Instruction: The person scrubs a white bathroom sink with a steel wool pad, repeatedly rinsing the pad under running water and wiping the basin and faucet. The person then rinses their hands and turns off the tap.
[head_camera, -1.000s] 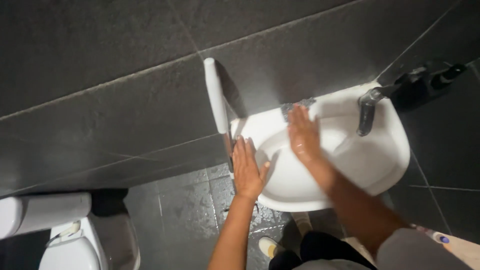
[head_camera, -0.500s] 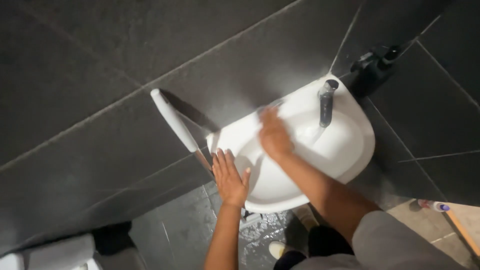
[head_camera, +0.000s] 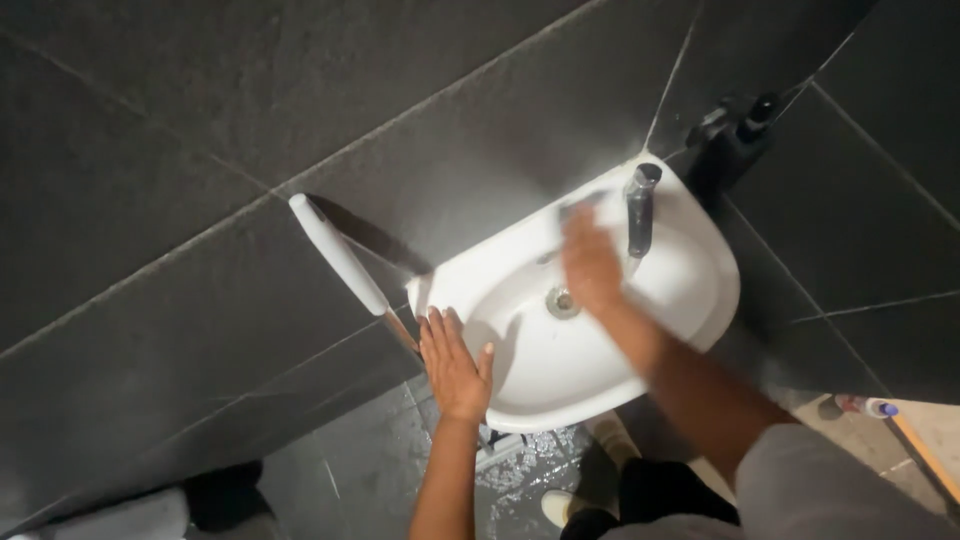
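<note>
The left hand (head_camera: 455, 370) stays flat, fingers spread, on the sink (head_camera: 690, 305) rim; the right hand (head_camera: 592, 262), blurred, fingers open, has slid across the basin toward the tap (head_camera: 640, 208); rubbing continues.

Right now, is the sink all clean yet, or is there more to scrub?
Not finished, I think. The white sink bowl already looks bright. The right hand is blurred over the basin near the tap, so rubbing is under way. The left hand lies flat on the rim. The wet floor below seems left to do.
</note>
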